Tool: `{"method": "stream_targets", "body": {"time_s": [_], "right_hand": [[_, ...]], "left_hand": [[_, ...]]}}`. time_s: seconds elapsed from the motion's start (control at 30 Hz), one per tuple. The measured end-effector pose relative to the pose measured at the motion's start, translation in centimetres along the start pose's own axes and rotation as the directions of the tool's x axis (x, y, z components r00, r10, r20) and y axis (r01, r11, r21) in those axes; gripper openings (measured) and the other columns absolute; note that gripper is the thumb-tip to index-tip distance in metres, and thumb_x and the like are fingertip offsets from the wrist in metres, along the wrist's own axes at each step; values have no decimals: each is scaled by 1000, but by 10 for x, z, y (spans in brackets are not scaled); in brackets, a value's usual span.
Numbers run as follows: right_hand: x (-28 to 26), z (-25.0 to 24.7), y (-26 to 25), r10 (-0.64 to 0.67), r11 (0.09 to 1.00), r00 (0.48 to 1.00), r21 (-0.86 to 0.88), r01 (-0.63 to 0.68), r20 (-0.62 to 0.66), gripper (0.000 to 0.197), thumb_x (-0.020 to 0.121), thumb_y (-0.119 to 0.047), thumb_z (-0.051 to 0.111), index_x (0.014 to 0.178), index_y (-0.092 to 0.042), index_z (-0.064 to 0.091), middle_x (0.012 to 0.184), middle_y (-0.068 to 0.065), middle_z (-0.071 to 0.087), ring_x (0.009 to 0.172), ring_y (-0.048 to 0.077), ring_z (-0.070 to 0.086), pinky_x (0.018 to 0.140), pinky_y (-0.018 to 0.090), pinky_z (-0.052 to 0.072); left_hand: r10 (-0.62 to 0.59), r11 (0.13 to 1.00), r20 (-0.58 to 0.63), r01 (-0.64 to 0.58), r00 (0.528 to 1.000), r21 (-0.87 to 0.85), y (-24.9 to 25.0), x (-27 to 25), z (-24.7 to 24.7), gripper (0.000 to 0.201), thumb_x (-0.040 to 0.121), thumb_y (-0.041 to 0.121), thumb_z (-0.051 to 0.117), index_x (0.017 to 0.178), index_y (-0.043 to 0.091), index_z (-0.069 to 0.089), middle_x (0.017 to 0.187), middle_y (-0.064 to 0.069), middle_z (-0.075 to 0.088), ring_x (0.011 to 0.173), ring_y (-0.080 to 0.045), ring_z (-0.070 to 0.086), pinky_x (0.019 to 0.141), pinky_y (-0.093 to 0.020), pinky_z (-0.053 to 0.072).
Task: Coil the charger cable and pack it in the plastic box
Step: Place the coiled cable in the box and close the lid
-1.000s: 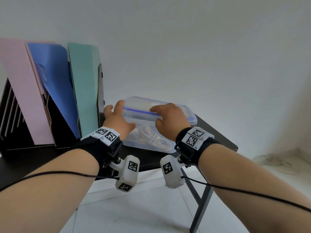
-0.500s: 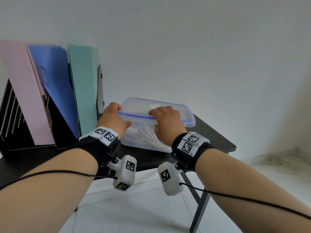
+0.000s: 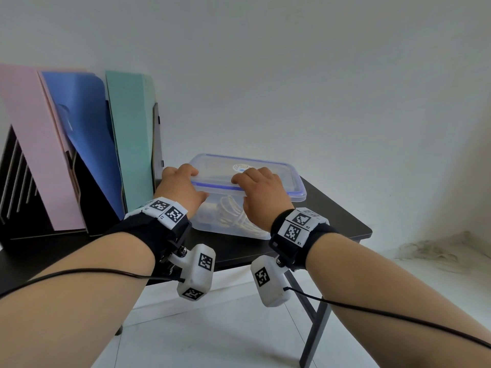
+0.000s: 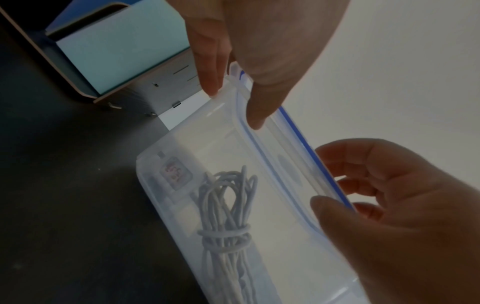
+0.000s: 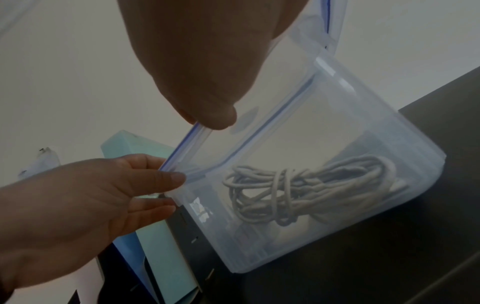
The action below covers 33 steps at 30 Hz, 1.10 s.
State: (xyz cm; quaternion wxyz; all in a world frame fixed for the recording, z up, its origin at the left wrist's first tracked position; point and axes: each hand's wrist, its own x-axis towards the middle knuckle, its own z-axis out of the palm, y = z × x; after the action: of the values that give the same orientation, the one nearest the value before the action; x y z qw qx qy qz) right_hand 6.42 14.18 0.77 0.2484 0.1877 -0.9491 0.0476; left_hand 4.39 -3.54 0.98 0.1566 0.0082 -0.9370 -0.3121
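Two hands: left hand [image 3: 180, 187] and right hand [image 3: 261, 192] each pinch the near rim of the clear blue-sealed plastic lid [image 3: 268, 171].
Cable: coiled white charger cable [image 5: 306, 189] lies inside the translucent plastic box [image 5: 337, 205].
Handling: light, slippery, flexing; hold rim edges.

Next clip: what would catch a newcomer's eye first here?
Both hands on the near edge of the clear blue-trimmed lid: the left hand at its left corner, the right hand near the middle. Under the lid, inside the plastic box on the black table, lies the coiled white cable. Pink, blue and green folders stand to the left.
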Motion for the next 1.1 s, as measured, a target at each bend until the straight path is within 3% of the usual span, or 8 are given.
{"method": "stream_targets", "body": {"time_s": [0.3,0.6,0.87,1.1], "right_hand": [[4,8,0,29,999,999,-45,-31,-46,49,74,5,49,118,-15,54,110,8,57,98,32,50,81,40,40],[13,10,12,59,997,998,-57,-59,-9,52,78,5,45,125,-18,49,117,4,56,105,29,48,85,38,41],[23,19,18,136,990,990,-22,-137,-34,55,73,6,44,123,-17,49,112,7,54,102,31,48,89,37,36],[39,25,28,104,994,995,-16,-104,7,56,75,6,43,125,-19,48,115,7,53,104,30,46,92,37,38]], "left_hand": [[15,1000,-6,-15,1000,-27,-2,1,2,50,78,20,67,124,20,47,133,-10,35,79,-19,50,78,-25,39],[62,998,-8,-62,998,2,-1,7,8,47,80,22,64,123,22,46,132,-10,42,82,-20,50,76,-27,40],[97,995,0,-97,995,15,2,17,14,42,81,19,62,121,21,48,122,-11,51,81,-19,50,74,-27,39],[81,997,-15,-81,997,-16,-2,28,19,42,81,18,63,121,20,49,127,-12,46,79,-18,50,75,-27,39]]}}
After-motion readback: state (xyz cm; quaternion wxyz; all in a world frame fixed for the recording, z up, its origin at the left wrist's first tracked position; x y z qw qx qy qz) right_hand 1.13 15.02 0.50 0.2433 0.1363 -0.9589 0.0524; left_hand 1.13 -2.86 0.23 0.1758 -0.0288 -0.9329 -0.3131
